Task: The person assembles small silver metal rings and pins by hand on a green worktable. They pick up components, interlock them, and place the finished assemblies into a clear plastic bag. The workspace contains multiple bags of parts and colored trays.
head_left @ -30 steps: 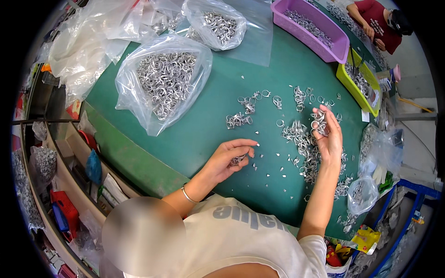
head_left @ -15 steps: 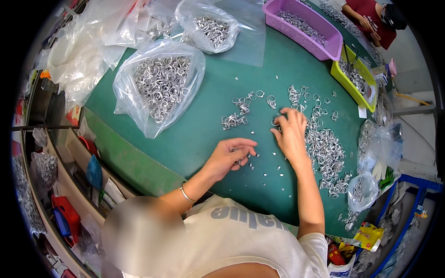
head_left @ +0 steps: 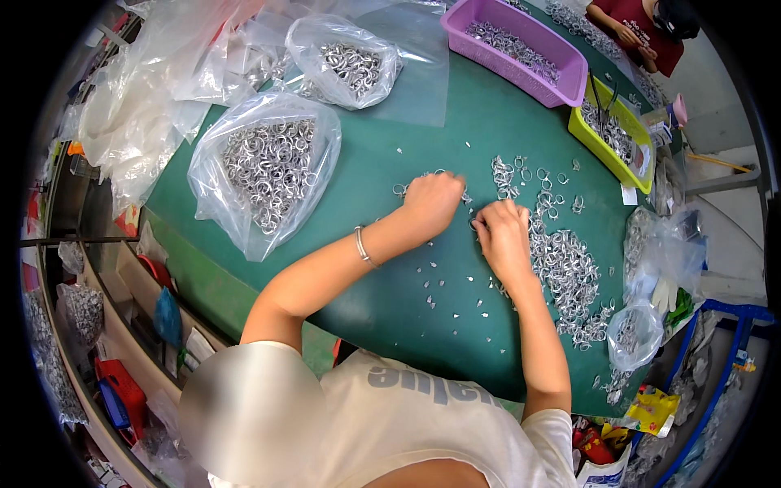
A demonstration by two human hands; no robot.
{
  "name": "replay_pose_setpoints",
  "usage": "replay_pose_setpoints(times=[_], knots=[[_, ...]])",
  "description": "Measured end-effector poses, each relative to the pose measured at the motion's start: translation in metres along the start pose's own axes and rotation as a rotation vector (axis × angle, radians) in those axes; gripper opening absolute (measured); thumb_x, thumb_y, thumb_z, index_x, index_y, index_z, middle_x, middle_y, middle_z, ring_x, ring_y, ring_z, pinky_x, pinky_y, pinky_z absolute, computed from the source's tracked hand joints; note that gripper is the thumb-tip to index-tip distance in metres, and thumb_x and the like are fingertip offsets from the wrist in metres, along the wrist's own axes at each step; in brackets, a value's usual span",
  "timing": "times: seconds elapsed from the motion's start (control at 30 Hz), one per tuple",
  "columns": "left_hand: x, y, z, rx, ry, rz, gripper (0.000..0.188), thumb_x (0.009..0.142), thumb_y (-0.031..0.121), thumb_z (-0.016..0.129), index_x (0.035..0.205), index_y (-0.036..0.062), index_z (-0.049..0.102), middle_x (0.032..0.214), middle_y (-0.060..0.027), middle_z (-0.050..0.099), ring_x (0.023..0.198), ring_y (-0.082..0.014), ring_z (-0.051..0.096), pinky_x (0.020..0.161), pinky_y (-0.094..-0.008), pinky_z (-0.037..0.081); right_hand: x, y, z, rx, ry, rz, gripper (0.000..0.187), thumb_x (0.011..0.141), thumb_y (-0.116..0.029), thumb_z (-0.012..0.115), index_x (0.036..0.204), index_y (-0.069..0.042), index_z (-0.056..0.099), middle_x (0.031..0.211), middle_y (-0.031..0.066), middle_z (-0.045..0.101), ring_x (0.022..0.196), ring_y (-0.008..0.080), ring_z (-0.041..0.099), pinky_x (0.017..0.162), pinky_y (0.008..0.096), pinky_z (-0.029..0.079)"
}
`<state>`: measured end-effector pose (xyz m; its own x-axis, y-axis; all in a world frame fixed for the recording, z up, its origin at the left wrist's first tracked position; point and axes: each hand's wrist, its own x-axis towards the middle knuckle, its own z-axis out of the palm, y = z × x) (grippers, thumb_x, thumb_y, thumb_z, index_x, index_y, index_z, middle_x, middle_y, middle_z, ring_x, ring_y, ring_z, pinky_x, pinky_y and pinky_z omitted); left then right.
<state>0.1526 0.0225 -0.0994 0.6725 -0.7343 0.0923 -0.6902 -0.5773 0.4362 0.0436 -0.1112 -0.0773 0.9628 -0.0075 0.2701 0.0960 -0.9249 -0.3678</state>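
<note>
My left hand [head_left: 435,203], with a bangle at its wrist, is closed over a small group of silver-coloured metal rings [head_left: 400,190] in the middle of the green table. Its curled fingers hide whatever they hold. Close by on the right, my right hand [head_left: 504,236] is bent, thumb and fingertips pinched at a metal ring [head_left: 473,224], mostly covered by the fingers. Beside it spreads a large loose pile of rings [head_left: 568,272]. Several tiny metal pieces [head_left: 429,299] lie scattered on the table nearer to me.
Clear plastic bags of rings [head_left: 268,175] stand at the left and back. A purple basket [head_left: 569,77] and a yellow-green basket [head_left: 639,177] hold more at the far right. Another person [head_left: 643,32] works beyond. Open shelves [head_left: 122,301] line the left side.
My left hand has moved forward and right, from the near table to the ring group, and its fingers have closed. My right hand stays by the pile. The whole view has shifted slightly.
</note>
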Motion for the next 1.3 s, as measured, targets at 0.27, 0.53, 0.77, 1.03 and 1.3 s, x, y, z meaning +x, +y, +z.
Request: replay_pose_setpoints(times=[0.27, 0.53, 0.77, 1.03, 1.3], knots=[[-0.043, 0.005, -0.023, -1.093, -0.163, -0.28, 0.013, 0.085, 0.01, 0.062, 0.095, 0.0011, 0.061, 0.07, 0.0, 0.057, 0.057, -0.0052, 0.051, 0.044, -0.0214, 0.036, -0.002, -0.007, -0.001, -0.018, 0.028, -0.025, 0.02, 0.071, -0.005, 0.069, 0.088, -0.004, 0.059, 0.076, 0.0071, 0.055, 0.082, 0.0257, 0.052, 0.08, 0.0376, 0.034], [-0.073, 0.013, -0.044, -1.455, -0.214, -0.514, 0.013, 0.087, 0.009, 0.06, 0.099, 0.0032, 0.06, 0.075, 0.0001, 0.058, 0.057, -0.0024, 0.047, 0.043, -0.0156, 0.029, -0.01, -0.007, 0.004, -0.106, -0.055, -0.055, 0.022, 0.073, -0.001, 0.061, 0.095, -0.002, 0.059, 0.087, 0.0096, 0.056, 0.09, 0.0262, 0.05, 0.084, 0.0434, 0.034], [-0.088, 0.022, -0.038, -1.175, 0.041, -0.342, 0.009, 0.084, 0.005, 0.063, 0.09, -0.0014, 0.062, 0.07, 0.0004, 0.058, 0.059, -0.0027, 0.049, 0.05, -0.0184, 0.039, -0.018, -0.018, -0.001, -0.146, -0.138, -0.029, 0.023, 0.071, 0.0, 0.061, 0.094, -0.002, 0.059, 0.087, 0.0092, 0.055, 0.091, 0.0259, 0.05, 0.087, 0.0437, 0.033], [-0.103, 0.027, -0.04, -0.967, 0.105, -0.316, 0.008, 0.082, 0.003, 0.064, 0.087, -0.0029, 0.063, 0.07, 0.0004, 0.06, 0.062, -0.0032, 0.049, 0.055, -0.0203, 0.042, -0.029, -0.014, -0.003, -0.14, -0.038, 0.01, 0.018, 0.072, -0.001, 0.062, 0.09, -0.002, 0.06, 0.081, 0.0091, 0.056, 0.09, 0.0256, 0.051, 0.088, 0.0435, 0.033], [-0.113, 0.031, -0.035, -0.985, 0.112, -0.355, 0.008, 0.081, 0.004, 0.065, 0.087, -0.0023, 0.065, 0.07, -0.0003, 0.061, 0.063, -0.0033, 0.05, 0.056, -0.0205, 0.042, -0.027, -0.022, -0.01, -0.226, 0.021, 0.077, 0.023, 0.075, -0.007, 0.066, 0.096, -0.001, 0.061, 0.106, 0.012, 0.055, 0.103, 0.0284, 0.048, 0.093, 0.0457, 0.03]])
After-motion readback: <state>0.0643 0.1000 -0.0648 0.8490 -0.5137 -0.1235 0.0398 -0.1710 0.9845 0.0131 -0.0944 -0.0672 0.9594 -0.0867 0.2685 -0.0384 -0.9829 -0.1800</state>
